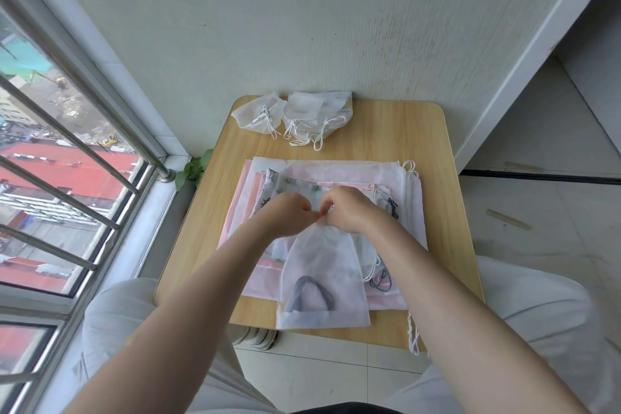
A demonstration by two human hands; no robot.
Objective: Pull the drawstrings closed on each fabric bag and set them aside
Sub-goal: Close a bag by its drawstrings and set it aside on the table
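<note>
A small wooden bench [386, 131] is seen pushed up against a pale wall, with a barred window [67, 178] along the left and a bit of green leaf [195, 170] poking out between bench and sill. Two closed-up white bags [295, 114] are parked at the far edge, side by side and touching, their cords [302, 134] spilled toward the middle. Most of the bench is taken up by a flat stack of bags [336, 175], pink and white mixed, some printed; an exact count can't be given since they overlap so much, and a good chunk of the stack is blocked by the two forearms. One white bag [321, 279] is held over the near part of the stack, hanging down so its bottom edge sits past the front of the bench, with a dark looped thing [311, 292] visible through the fabric. Its neck is bunched between the two hands, which are pressed together right at the top. The left hand [289, 217] has its grip curled tight around the gathered mouth, and the right hand [349, 210] is pinched in on the same spot; whether cord or cloth is held can't be told. A few more dark loops [381, 282] are seen just right of the bag, and loose white cords [414, 336] dangle off the near right corner. Pale trouser legs [134, 329] frame both sides.
</note>
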